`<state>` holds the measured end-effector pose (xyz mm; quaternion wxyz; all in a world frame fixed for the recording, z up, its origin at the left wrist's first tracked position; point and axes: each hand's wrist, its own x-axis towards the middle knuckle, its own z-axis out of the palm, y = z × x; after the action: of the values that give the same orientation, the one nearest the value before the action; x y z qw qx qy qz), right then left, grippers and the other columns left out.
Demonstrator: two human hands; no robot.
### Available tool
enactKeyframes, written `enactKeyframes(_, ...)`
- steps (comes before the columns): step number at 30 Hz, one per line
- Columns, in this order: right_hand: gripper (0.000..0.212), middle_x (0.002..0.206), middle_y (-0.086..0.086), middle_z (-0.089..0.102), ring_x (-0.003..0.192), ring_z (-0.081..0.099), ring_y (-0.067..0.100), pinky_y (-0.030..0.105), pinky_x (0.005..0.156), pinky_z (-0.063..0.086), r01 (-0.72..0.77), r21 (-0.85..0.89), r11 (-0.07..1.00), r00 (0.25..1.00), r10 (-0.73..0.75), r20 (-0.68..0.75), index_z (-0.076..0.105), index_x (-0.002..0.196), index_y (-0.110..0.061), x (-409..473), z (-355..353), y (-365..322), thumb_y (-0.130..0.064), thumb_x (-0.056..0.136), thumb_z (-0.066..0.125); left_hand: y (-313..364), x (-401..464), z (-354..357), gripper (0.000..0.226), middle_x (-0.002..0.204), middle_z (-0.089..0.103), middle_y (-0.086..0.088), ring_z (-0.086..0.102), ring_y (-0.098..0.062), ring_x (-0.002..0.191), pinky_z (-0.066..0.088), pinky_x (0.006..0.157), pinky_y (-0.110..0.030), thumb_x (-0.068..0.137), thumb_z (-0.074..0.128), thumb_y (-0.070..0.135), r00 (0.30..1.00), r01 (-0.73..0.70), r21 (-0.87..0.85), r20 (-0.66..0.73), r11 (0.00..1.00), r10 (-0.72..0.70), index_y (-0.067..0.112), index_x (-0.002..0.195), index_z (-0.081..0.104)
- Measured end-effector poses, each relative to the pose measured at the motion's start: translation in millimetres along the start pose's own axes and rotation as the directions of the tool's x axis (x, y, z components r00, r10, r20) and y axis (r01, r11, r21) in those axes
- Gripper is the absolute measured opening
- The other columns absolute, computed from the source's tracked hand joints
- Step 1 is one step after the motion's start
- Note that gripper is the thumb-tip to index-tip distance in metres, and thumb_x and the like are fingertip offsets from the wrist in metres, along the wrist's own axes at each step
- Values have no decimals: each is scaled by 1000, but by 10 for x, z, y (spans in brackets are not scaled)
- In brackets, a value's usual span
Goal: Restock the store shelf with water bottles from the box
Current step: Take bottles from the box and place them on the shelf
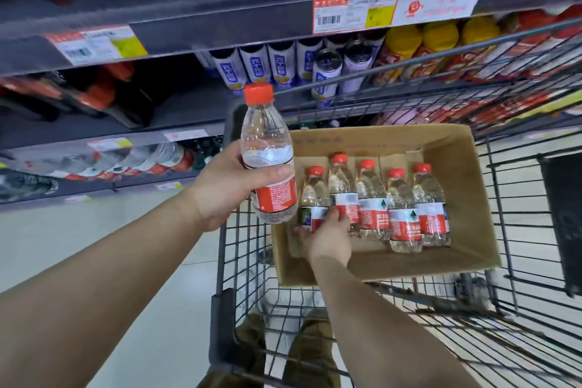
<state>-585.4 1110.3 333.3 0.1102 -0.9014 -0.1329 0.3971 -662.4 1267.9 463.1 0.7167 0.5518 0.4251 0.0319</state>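
While left hand (225, 186) grips a bottle (267, 154) — right hand (329, 235) grasps another (313, 198).

clear water bottles (404, 214) with red caps and red-white labels; brown box (472, 198); dark grey cart (519, 230).

Red-capped water bottles: six — one (267, 151) held up, five (373, 198) standing in the box. Cardboard box (472, 198): one. Wire shopping cart (519, 261): one. Hands: two, left (226, 186), right (329, 236).
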Motion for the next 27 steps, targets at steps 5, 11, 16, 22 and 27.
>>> enactKeyframes(5,64,130,6,52,104,62,27,32,85,49,8,227,974,994,-33,108,45,134,-15,62,-123,66,-33,80,74,4,-13,58,63,109,74,-2,70,-19,100,53,88,-36,57,89,27,999,7,-15,-39,1000,-8,23,115,63)
enactKeyframes(11,79,119,-3,64,108,65,21,42,93,53,-215,707,673,887,-168,430,45,137,-27,-192,-632,343,-16,70,85,113,-234,115,92,118,69,-7,66,-27,108,52,95,-46,46,92,37,995,44,-109,-81,993,-53,20,128,53)
enactKeyframes(16,78,133,13,59,118,60,34,50,94,51,-303,792,530,784,-335,523,46,139,-20,-560,-1205,345,-10,69,80,314,-705,100,60,114,68,-2,68,-25,102,56,77,-42,80,76,13,996,63,-183,-43,981,-72,24,130,46)
enactKeyframes(22,106,128,17,62,106,66,38,57,90,51,-147,771,620,678,-504,534,48,135,-22,-1172,-1659,-162,-21,41,98,569,-1424,-219,41,102,69,7,67,-18,91,51,76,-36,81,76,18,991,2,-251,-129,968,-36,36,108,52)
enactKeyframes(27,99,103,19,68,74,71,26,33,54,57,98,711,696,560,-629,538,49,128,-4,-1911,-1409,-999,-16,40,93,631,-2139,-851,43,93,73,5,70,-12,73,51,62,-29,79,77,12,978,-67,-253,-209,965,13,31,111,55)
